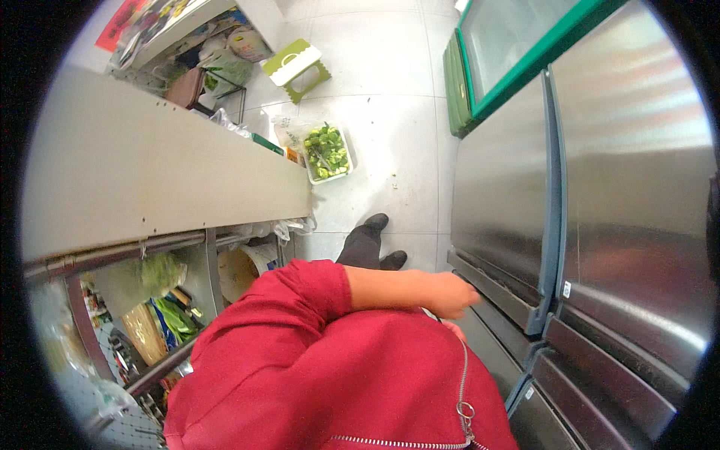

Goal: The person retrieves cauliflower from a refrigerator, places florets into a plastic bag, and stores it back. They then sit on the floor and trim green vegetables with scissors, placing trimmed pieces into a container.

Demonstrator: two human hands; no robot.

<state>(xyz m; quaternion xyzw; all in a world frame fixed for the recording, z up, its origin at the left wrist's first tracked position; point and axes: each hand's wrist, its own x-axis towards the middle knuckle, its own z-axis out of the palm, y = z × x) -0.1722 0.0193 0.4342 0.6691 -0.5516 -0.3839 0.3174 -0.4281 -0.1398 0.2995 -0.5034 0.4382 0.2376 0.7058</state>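
My left hand [453, 295] reaches across the front of my red zippered jacket [292, 360], close to the stainless steel cabinet at the right. It is blurred, its fingers look curled, and I cannot tell whether it holds anything. Just below it a small part of my right hand [454, 330] shows at the jacket's edge; the rest is hidden. A thin cord or strap end shows between the two hands. Ahead on the tiled floor stands a white plastic tub [347, 167] of cut green vegetables [326, 149], with a clear plastic bag beside it.
Steel cabinet doors [500, 185] and a green-framed glass-door unit [506, 50] line the right. At left are a pale panel [169, 163], shelves with bagged vegetables [174, 320] and a bucket [244, 267]. A green and white step stool [295, 62] stands farther ahead, near a brown-seated stool [185, 89].
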